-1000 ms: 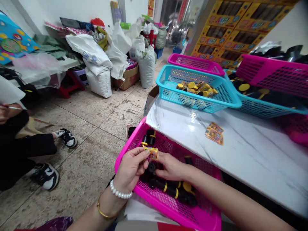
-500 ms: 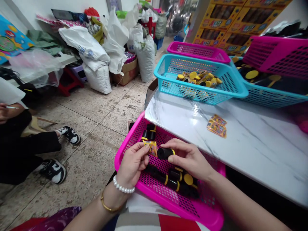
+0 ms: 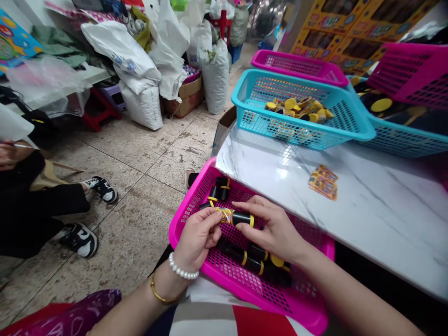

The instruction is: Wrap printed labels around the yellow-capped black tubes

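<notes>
My left hand [image 3: 199,233] pinches a small yellow printed wrapper sleeve [image 3: 226,215] by its left end. A black cylinder with a yellow ring [image 3: 244,218] is gripped between the thumb and fingers of my right hand [image 3: 271,228]. The cylinder's left end meets the sleeve's open right end; how far it reaches inside I cannot tell. Both hands are over a pink basket [image 3: 182,228] that holds several more black cylinders with yellow rings [image 3: 254,265].
On the marble-patterned table [image 3: 266,163] lie several flat printed sleeves [image 3: 324,182]. Behind them stands a blue basket [image 3: 304,128] of wrapped yellow pieces. Another blue basket [image 3: 413,135] is at the right. A seated person's shoes [image 3: 82,240] show at the left, beside white sacks [image 3: 140,102].
The black cylinder has turned into line with the sleeve and come up against its right end. The sleeve looks rounder now. The whole view has shifted slightly.
</notes>
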A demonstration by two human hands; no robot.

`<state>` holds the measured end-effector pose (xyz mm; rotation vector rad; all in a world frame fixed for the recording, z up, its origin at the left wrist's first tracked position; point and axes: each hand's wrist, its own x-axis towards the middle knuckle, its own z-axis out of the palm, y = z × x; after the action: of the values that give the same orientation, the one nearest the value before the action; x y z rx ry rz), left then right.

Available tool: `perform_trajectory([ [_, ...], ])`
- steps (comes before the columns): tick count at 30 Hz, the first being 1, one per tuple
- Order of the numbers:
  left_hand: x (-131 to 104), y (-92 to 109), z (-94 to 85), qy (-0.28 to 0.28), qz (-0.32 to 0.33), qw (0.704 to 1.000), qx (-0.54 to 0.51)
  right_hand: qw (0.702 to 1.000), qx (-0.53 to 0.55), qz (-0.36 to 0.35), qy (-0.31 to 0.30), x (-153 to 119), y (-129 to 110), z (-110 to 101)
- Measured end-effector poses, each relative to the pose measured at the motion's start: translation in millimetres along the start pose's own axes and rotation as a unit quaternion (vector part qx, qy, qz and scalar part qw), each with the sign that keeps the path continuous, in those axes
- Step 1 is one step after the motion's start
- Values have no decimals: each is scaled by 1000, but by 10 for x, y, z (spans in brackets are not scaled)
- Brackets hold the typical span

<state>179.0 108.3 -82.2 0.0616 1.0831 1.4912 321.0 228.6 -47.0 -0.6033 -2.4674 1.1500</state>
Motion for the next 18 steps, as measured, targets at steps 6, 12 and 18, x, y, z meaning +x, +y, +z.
perform_trajectory([
  [6, 4, 19, 8, -8, -8, 1000, 19, 1000, 21, 14, 16, -70, -24, 15],
  [12, 41, 118, 14, -61, -57, 994, -67, 954, 263, 141, 18, -83, -92, -6],
  [18, 69, 306, 62, -98, -124, 986, -62, 927, 326, 182, 33, -51, -235, -26],
])
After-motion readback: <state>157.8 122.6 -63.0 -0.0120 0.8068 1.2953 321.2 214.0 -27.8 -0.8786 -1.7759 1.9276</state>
